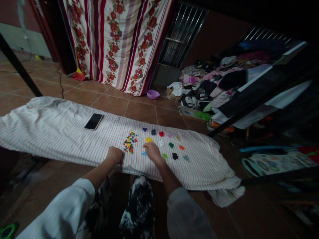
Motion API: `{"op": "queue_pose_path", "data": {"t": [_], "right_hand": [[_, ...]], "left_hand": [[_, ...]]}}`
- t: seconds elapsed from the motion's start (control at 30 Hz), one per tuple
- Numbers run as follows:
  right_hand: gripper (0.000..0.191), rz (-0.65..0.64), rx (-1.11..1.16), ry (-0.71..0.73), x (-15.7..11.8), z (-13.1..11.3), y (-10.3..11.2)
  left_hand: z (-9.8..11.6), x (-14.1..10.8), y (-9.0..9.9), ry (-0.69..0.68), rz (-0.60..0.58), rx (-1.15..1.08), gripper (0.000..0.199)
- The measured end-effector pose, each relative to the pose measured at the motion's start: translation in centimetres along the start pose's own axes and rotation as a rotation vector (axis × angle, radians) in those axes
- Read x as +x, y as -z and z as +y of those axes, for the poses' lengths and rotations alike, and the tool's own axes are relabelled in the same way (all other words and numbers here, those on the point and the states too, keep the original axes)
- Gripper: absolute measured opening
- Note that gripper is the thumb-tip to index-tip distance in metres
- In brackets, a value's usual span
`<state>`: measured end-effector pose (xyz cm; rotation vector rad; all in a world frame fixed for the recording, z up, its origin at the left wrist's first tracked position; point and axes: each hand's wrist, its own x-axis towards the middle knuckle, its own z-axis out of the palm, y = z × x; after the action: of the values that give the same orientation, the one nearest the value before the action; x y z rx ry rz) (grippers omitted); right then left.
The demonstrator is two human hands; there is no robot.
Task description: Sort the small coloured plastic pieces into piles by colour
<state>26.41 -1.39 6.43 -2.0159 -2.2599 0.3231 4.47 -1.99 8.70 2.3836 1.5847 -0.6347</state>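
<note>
On a striped cloth (pixel 67 122) lies a mixed pile of small coloured beads (pixel 129 142). My left hand (pixel 115 154) rests closed at the pile's near left side, its fingers curled out of sight. My right hand (pixel 152 152) is closed in a pinch, fingertips just below the yellow pile (pixel 149 140) and above the light blue pile (pixel 144 154); anything in it is too small to make out. Around it sit other single-colour piles, among them red (pixel 161 133), dark green (pixel 171 145), orange (pixel 181 147), black (pixel 175 156) and lime green (pixel 164 155).
A phone (pixel 94 121) lies on the cloth left of the beads. Beyond the cloth are a tiled floor, a purple basin (pixel 153 94), a red broom (pixel 78 75) and a floral curtain (pixel 124 43). Heaped clothes (pixel 209 79) fill the back right.
</note>
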Motion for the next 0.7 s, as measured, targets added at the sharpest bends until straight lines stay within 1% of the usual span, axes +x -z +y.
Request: {"op": "queue_pose_path", "data": {"t": [0.2,0.3,0.37,0.53,0.7], "right_hand": [[0.031,0.002,-0.008,0.048,2.0,-1.3,-0.8],[0.034,-0.006,0.0,0.094,2.9,-2.0,-1.3],[0.037,0.01,0.005,0.109,3.6,-2.4,-1.6],[0.037,0.074,0.042,0.102,5.4,-3.5,-2.2],[0.036,0.077,0.053,0.057,7.3,-4.0,-2.8]], "left_hand": [[0.1,-0.1,0.2,-0.014,-0.009,-0.004,0.037],[0.0,-0.1,0.3,-0.02,-0.011,-0.006,0.04],[0.0,0.0,0.2,-0.024,-0.01,-0.008,0.04],[0.0,0.3,-0.1,-0.025,-0.004,-0.005,0.041],[0.0,0.3,-0.1,-0.024,-0.006,0.0,0.042]]}}
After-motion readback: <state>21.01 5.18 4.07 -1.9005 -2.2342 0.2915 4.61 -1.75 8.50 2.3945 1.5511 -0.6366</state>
